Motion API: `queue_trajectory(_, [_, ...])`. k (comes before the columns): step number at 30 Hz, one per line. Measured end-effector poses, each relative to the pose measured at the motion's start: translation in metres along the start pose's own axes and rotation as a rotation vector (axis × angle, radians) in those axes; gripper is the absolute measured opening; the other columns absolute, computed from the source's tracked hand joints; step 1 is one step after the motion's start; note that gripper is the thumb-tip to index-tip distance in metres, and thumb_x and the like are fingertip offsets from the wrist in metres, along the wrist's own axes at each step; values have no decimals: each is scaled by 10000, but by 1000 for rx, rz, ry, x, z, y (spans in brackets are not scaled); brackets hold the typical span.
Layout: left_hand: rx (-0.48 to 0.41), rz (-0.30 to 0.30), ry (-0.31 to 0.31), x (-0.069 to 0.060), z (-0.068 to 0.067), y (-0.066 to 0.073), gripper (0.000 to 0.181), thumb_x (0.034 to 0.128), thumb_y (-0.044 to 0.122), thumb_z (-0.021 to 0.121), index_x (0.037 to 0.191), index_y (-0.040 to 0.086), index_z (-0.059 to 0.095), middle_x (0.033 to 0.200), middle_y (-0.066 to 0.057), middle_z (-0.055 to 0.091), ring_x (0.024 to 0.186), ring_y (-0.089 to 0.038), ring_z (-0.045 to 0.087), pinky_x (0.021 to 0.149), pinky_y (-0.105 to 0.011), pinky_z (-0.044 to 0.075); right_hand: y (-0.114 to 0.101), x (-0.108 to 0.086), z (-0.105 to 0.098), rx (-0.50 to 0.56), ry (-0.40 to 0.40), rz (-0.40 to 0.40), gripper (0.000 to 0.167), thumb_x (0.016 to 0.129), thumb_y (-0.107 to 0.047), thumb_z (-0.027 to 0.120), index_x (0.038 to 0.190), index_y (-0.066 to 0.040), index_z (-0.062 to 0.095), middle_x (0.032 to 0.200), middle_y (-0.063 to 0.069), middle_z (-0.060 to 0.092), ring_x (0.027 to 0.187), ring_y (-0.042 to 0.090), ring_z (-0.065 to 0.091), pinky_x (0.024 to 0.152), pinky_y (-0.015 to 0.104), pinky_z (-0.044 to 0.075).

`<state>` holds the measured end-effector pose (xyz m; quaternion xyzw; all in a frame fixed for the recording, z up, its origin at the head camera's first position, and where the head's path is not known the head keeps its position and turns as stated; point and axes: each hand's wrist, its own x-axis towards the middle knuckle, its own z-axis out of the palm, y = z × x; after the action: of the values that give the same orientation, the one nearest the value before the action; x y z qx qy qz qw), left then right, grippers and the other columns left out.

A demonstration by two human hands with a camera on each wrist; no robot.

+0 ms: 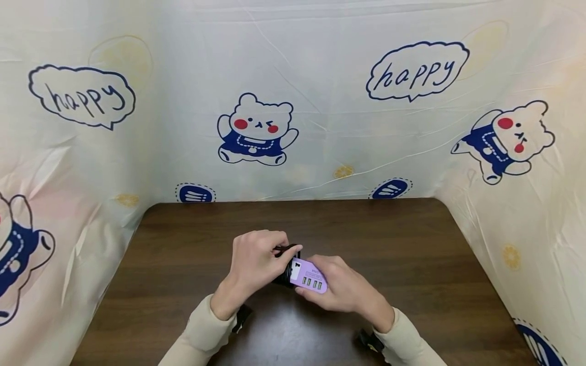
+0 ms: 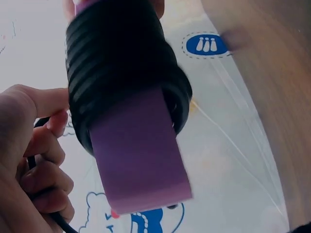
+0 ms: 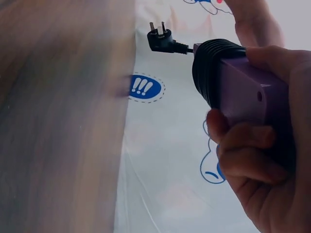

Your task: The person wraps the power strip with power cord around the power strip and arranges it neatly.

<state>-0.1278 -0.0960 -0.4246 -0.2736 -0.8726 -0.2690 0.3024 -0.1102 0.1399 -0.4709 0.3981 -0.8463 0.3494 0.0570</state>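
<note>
A purple power strip [image 1: 311, 282] with several USB ports is held up over the table's middle. Its black power cord [image 2: 121, 53] is wound round it in tight loops. My right hand [image 1: 341, 284] grips one end of the strip, fingers curled about its sides in the right wrist view. Over at the other end, my left hand [image 1: 256, 259] curls its fingers round a loose length of cord, and its thumb and forefinger lie by the coil. The black plug [image 3: 160, 41], prongs bare, sticks out beyond the coil in the right wrist view.
Below the hands spreads a dark brown wooden table [image 1: 192, 284]. A pale printed cloth [image 1: 320, 101] with bears and lettering hangs behind it and along both sides. Dark straps with small devices sit at both wrists.
</note>
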Motion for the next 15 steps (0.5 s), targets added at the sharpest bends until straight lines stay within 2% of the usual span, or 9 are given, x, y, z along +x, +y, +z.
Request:
queue_trajectory(6, [-3,4,43,-2,3,8,358,824,327,934,659,256,625,568,150,493,514,21,402,471,-171,269,6,-1,-4,-176,66,-14,400,895,-517,787,828,-206,545,652,-165,484,528,-83,404,471,99,322])
queue_trajectory(11, [20,20,65,-5,9,17,365,853,334,905,660,246,608,571,144,505,507,8,404,470,-169,274,12,0,-7,-197,73,-8,407,884,-526,789,794,-220,536,622,-169,457,504,-77,381,448,104,301])
queue_trajectory(15, [43,-35,42,-9,10,24,332,896,325,855,673,251,619,574,149,506,506,5,388,469,-171,266,15,1,-10,-203,64,36,395,869,-511,805,793,-221,549,620,-166,467,503,-70,394,445,120,310])
